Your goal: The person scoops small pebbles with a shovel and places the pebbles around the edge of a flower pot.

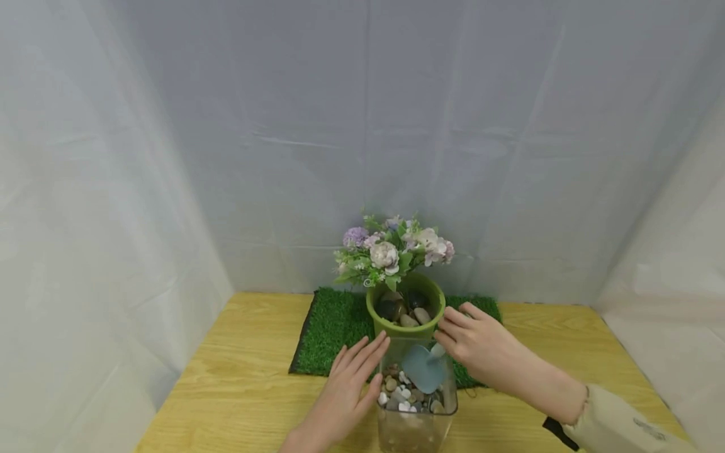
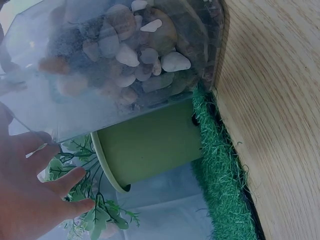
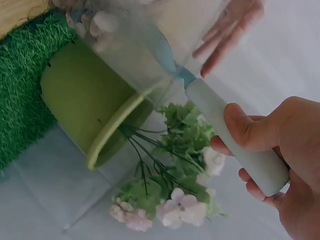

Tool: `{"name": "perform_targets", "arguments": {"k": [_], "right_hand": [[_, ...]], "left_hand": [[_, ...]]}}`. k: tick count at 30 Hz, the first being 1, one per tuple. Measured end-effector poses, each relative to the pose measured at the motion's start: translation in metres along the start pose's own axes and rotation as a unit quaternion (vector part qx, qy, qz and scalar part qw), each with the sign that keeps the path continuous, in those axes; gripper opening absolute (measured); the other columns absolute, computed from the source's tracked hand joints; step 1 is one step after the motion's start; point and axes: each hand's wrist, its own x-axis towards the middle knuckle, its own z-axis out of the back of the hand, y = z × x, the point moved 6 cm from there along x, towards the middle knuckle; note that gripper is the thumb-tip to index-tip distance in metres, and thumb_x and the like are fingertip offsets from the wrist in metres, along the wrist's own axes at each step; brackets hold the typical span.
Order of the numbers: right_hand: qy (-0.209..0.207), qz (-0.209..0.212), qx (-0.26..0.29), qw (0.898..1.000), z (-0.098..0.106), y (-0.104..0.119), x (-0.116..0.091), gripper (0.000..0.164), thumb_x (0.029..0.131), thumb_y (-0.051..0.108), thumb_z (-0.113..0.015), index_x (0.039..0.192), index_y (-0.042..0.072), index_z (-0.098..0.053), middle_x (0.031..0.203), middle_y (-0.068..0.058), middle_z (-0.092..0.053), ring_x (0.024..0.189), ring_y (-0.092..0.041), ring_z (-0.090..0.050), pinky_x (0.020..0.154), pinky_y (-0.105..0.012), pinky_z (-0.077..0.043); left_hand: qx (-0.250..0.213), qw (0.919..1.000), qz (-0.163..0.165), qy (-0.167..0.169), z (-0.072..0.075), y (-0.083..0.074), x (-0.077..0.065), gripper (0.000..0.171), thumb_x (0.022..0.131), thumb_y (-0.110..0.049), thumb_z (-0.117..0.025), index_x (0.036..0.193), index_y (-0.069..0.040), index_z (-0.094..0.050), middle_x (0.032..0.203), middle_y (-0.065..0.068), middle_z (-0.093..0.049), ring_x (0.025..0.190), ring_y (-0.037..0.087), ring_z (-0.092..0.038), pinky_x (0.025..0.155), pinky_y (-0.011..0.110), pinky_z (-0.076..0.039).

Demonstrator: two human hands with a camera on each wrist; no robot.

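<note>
My right hand [image 1: 478,343] grips the pale handle [image 3: 235,137] of a small trowel, whose blue-grey blade [image 1: 425,370] dips into a clear plastic bin [image 1: 416,434]. Mixed pebbles [image 1: 404,393], white, brown and grey, lie in the bottom of that bin. With fingers stretched out, my left hand [image 1: 351,390] rests at the bin's left rim. Right behind the bin stands a green flowerpot [image 1: 374,314] with larger stones [image 1: 409,319] inside. Pink, white and purple flowers [image 1: 385,257] rise out of the pot.
A mat of artificial grass [image 1: 328,327] lies under the pot, on a wooden table [image 1: 243,358]. Pale grey curtains [image 1: 283,157] hang behind the table and down both sides.
</note>
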Motion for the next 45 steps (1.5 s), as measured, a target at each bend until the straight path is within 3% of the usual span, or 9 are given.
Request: {"name": "perform_targets", "arguments": {"k": [6,14,21,28,38,45], "right_hand": [[0.011,-0.004,0.039,0.999,-0.018,0.007,0.001,0.025,0.081,0.017,-0.086,0.103,0.013,-0.077,0.102,-0.002,-0.073,0.099,-0.021,-0.062,0.076,-0.033,-0.046],[-0.033,-0.058,0.121,0.99,-0.029,-0.004,-0.011,0.018,0.079,0.018,-0.084,0.095,0.011,-0.077,0.088,0.0,-0.066,0.08,-0.017,-0.044,0.068,-0.029,-0.027],[-0.072,-0.067,0.138,0.986,-0.034,0.0,-0.019,0.023,0.076,0.018,-0.087,0.096,0.012,-0.076,0.091,0.0,-0.068,0.084,-0.018,-0.051,0.068,-0.03,-0.037],[-0.087,-0.102,0.158,0.978,-0.037,0.002,-0.02,0.025,0.073,0.013,-0.088,0.094,0.011,-0.075,0.088,0.0,-0.066,0.083,-0.017,-0.048,0.068,-0.032,-0.038],[-0.103,-0.141,0.187,0.967,-0.044,-0.003,-0.026,0.021,0.075,0.009,-0.085,0.094,0.013,-0.076,0.088,0.002,-0.067,0.084,-0.017,-0.05,0.069,-0.033,-0.042],[-0.11,-0.148,0.199,0.962,-0.047,-0.008,-0.032,0.013,0.083,0.018,-0.077,0.095,0.013,-0.077,0.089,0.003,-0.068,0.085,-0.016,-0.051,0.071,-0.033,-0.044]], "left_hand": [[-0.007,1.0,-0.002,-0.001,0.0,0.0,-0.001,0.052,0.109,-0.032,-0.045,0.16,-0.023,-0.036,0.165,-0.007,-0.031,0.149,0.031,-0.033,0.116,0.069,-0.022],[0.001,0.9998,-0.009,-0.018,0.002,0.0,-0.002,0.054,0.108,-0.028,-0.048,0.16,-0.023,-0.035,0.165,-0.008,-0.03,0.149,0.03,-0.033,0.115,0.069,-0.022],[-0.001,0.9998,-0.003,-0.017,0.003,0.001,-0.002,0.054,0.108,-0.028,-0.048,0.16,-0.025,-0.034,0.165,-0.008,-0.03,0.149,0.03,-0.032,0.115,0.07,-0.023],[-0.001,0.9999,-0.002,-0.011,0.004,0.0,-0.003,0.053,0.109,-0.032,-0.046,0.16,-0.025,-0.033,0.165,-0.008,-0.03,0.149,0.031,-0.032,0.115,0.07,-0.022],[0.012,0.9996,-0.014,-0.021,0.003,-0.001,-0.001,0.054,0.108,-0.028,-0.049,0.16,-0.023,-0.035,0.165,-0.008,-0.03,0.149,0.031,-0.034,0.115,0.069,-0.023],[0.007,0.9996,-0.017,-0.022,0.002,-0.002,0.0,0.054,0.107,-0.027,-0.049,0.16,-0.024,-0.035,0.165,-0.007,-0.03,0.149,0.031,-0.034,0.114,0.07,-0.023]]}}
